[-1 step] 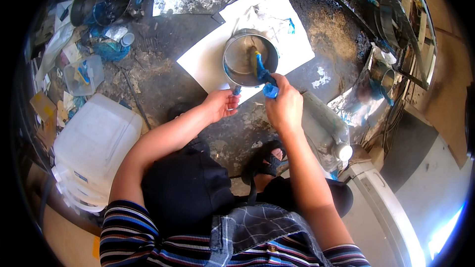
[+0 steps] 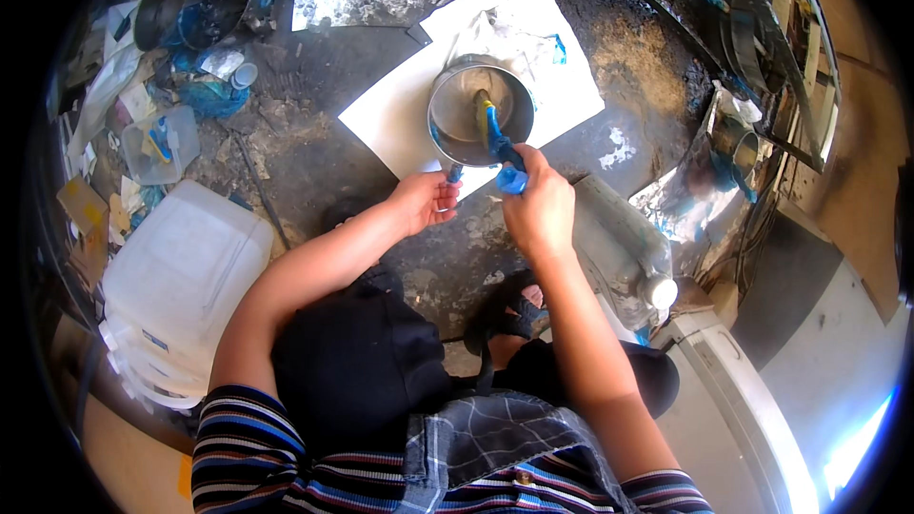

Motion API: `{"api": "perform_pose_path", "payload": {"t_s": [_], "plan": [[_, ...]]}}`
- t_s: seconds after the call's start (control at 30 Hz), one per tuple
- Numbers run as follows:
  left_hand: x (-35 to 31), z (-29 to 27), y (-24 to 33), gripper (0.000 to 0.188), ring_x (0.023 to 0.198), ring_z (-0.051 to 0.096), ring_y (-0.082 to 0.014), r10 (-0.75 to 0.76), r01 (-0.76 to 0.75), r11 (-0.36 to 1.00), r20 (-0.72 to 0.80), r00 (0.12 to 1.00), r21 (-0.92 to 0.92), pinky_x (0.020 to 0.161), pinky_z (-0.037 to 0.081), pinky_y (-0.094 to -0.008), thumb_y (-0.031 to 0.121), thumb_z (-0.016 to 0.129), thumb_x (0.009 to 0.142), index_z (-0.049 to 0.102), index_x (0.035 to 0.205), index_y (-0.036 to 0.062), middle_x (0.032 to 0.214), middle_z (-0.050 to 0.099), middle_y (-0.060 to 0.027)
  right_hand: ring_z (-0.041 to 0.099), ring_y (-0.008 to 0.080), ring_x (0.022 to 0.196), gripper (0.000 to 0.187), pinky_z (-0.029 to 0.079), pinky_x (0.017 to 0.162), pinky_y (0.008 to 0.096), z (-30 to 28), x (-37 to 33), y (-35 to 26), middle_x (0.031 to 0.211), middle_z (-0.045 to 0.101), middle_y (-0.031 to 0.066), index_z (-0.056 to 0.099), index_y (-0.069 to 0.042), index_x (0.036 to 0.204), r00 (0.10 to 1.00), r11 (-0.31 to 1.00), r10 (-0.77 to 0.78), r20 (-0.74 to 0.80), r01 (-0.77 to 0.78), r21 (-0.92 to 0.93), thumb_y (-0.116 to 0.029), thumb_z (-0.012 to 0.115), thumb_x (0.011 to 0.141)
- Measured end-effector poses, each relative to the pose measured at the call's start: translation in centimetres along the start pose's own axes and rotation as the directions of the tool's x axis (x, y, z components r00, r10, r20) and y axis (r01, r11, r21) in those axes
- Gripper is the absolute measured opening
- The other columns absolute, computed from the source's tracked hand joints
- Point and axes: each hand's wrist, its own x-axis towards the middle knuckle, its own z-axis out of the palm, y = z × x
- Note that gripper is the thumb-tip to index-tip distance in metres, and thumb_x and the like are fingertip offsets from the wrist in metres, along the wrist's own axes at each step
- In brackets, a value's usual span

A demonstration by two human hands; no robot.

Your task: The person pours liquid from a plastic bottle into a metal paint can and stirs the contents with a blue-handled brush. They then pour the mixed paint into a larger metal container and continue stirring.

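A round metal pot stands on white sheets on the floor, with a thin layer of something greyish-brown inside. My left hand has its fingers closed round the short blue-stained handle at the pot's near side. In my right hand is a long blue-stained tool with yellow on its shaft. It slants over the near right rim, and its brownish lower end is down in the pot; I cannot tell the shape of that end. A blue piece shows beside the right hand's fingers.
On the left are a translucent plastic jug, a clear tub and dark blue-stained buckets. A clear container with a white cap lies by my right forearm. A stained can and metal frame are at right.
My right hand has shifted slightly left, and the tool's lower end has moved a little left within the pot. My left hand and the pot have hardly moved.
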Motion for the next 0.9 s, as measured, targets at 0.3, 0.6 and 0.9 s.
{"api": "perform_pose_path", "payload": {"t_s": [0.3, 0.6, 0.9], "plan": [[-0.3, 0.2, 0.1, 0.025, 0.074, 0.057, -0.0100, 0.011, -0.011, 1.000, 0.017, 1.000, -0.012, 0.065, 0.050, -0.0281, 0.026, 0.048, 0.096, 0.064, 0.100, 0.0076, 0.082, 0.059, 0.0031, 0.064, 0.0409, 0.086, 0.028, 0.050, 0.074, 0.0458, 1.0, -0.6, 0.2, 0.089, 0.066, 0.0227, 0.061, -0.005, 0.111, 0.999, 0.979, 0.043, 0.029, -0.048, 0.197, -0.016, 0.062, 0.086], [-0.5, 0.1, 0.1, 0.027, 0.073, 0.057, -0.0096, 0.003, -0.003, 1.000, 0.010, 1.000, -0.015, 0.065, 0.052, -0.0279, 0.025, 0.046, 0.097, 0.063, 0.105, 0.0059, 0.082, 0.058, 0.0025, 0.064, 0.0401, 0.085, 0.027, 0.051, 0.074, 0.0447, -1.4, -0.3, 1.2, 0.089, 0.067, 0.0215, 0.062, -0.005, 0.110, 0.995, 0.987, -0.010, -0.096, 0.025, 0.159, -0.014, 0.064, 0.085], [-0.3, 0.1, 0.1, 0.025, 0.073, 0.058, -0.0094, -0.001, 0.001, 1.000, 0.005, 1.000, -0.014, 0.064, 0.052, -0.0274, 0.025, 0.049, 0.095, 0.065, 0.100, 0.0057, 0.080, 0.059, 0.0023, 0.064, 0.0392, 0.086, 0.029, 0.050, 0.075, 0.0459, -0.6, 0.5, 2.1, 0.089, 0.066, 0.0203, 0.061, -0.006, 0.112, 0.995, 0.989, -0.062, 0.073, 0.052, 0.135, -0.014, 0.062, 0.084]]}}
